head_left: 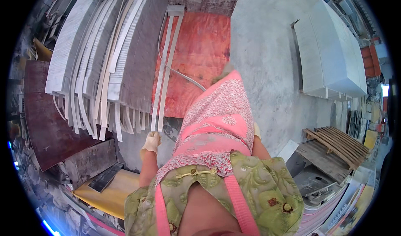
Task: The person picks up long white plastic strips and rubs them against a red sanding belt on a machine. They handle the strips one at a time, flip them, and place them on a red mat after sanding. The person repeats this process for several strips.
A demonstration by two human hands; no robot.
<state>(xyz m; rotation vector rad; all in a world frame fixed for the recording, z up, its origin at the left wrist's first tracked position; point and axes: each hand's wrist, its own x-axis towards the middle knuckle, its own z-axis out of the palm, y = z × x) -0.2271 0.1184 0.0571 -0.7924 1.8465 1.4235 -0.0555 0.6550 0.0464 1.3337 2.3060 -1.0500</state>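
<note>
My left hand [151,142], in a pale glove, is closed with its fingers curled, just below the near ends of two long pale strips [163,75]. Whether it grips a strip end or anything else does not show. The strips run over a red board [198,56] to a small pale block [176,11] at its far end. My right hand [257,130], also gloved, is at my right side, mostly behind the pink apron [221,106]; its fingers are hidden.
Left of the red board stand tall stacks of grey-white slabs [142,39], with several strips [95,75] hanging over them. A thin hose [184,76] curves across the board. At right are a large white block stack [330,56] and a wooden slatted pallet [340,144].
</note>
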